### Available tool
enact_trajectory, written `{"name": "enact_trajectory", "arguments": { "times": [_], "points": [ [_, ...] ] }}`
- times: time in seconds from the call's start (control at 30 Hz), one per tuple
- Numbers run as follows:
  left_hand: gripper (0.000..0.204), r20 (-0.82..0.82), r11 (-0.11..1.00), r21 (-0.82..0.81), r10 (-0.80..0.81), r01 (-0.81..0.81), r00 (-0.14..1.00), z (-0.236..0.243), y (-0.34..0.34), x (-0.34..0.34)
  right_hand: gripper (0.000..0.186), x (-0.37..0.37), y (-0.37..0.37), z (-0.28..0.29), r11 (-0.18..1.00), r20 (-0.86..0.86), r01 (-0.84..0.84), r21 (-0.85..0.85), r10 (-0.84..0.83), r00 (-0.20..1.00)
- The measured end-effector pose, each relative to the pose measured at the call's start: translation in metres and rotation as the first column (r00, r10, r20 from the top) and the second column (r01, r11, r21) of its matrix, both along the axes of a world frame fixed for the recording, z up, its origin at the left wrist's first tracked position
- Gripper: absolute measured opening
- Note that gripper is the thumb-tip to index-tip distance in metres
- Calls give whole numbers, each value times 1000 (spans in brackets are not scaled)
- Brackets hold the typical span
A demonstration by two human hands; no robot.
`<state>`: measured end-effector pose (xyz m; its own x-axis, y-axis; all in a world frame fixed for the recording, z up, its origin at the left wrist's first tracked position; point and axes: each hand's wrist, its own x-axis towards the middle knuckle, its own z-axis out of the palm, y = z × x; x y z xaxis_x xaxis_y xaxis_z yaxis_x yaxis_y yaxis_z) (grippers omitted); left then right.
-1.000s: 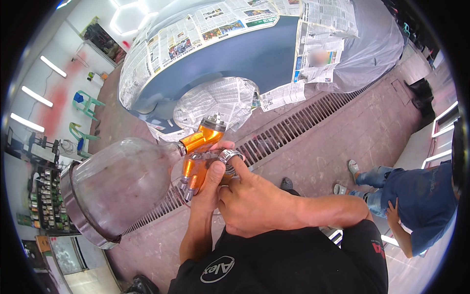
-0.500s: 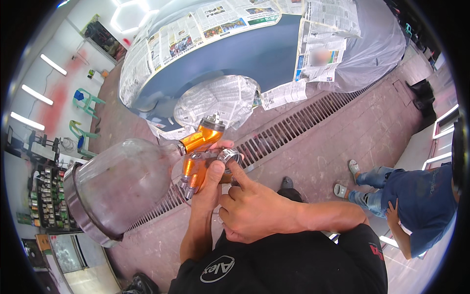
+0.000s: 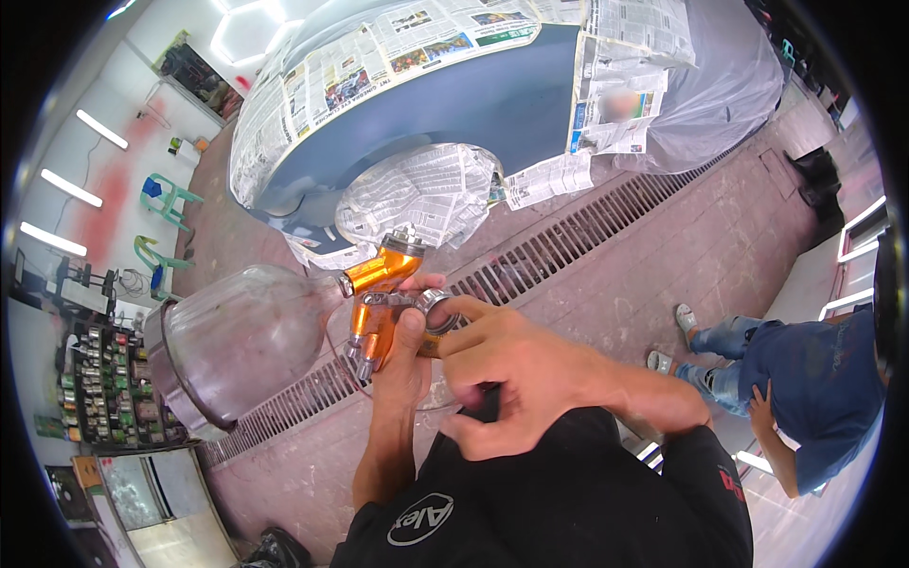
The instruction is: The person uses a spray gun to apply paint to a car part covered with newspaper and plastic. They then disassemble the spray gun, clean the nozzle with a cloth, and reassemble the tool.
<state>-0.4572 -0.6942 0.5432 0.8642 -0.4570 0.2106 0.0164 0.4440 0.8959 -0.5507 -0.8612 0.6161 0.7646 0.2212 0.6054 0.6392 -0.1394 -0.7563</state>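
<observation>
An orange spray gun (image 3: pixel 374 303) with a large clear cup (image 3: pixel 251 322) on its side is gripped at the handle by my left hand (image 3: pixel 402 364). The cup has a broad metal base and points to the left. A bare-looking silver nozzle end (image 3: pixel 404 240) faces the car. Beside my left thumb is a round metal ring (image 3: pixel 434 305), partly covered. The index finger of my right hand (image 3: pixel 530 369) touches that ring's edge, while its thumb stands apart below. Whether the ring is attached to the gun, I cannot tell.
Ahead stands a car with a blue-grey panel (image 3: pixel 492 104), masked with newspaper (image 3: pixel 417 185) and plastic sheeting (image 3: pixel 720 114). A floor grate (image 3: pixel 559 241) runs diagonally past me. Another person (image 3: pixel 805 379) stands at right. Green stools (image 3: pixel 170 201) and racked cans (image 3: pixel 109 383) are at left.
The spray gun and its cup have shifted slightly, the cup's base rising and moving right. My right index finger has bent back toward the ring's edge, and the thumb has spread away.
</observation>
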Motion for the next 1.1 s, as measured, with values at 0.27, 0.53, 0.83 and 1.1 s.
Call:
{"name": "enact_trajectory", "arguments": {
  "times": [0.27, 0.53, 0.83, 1.1],
  "points": [
    [50, -90, 991, -99, -96, 87, 991, 5, 5, 6, 23, -19, 4, -29, 969, 133, 160, 189, -187, 973],
    [47, -119, 977, -168, -149, 128, 982, -1, 6, 8, 26, -16, 12, -42, 819, 291, 552, -157, -496, 818],
    [52, -37, 989, -90, -125, 121, 992, 1, -1, 2, 30, -29, 41, -35, 634, 149, 570, -523, -590, 794],
    [52, -37, 999, -4, -45, 45, 998, 1, -9, -5, 37, -24, 40, -27, 859, -149, 495, -129, -510, 847]
  ]
}}
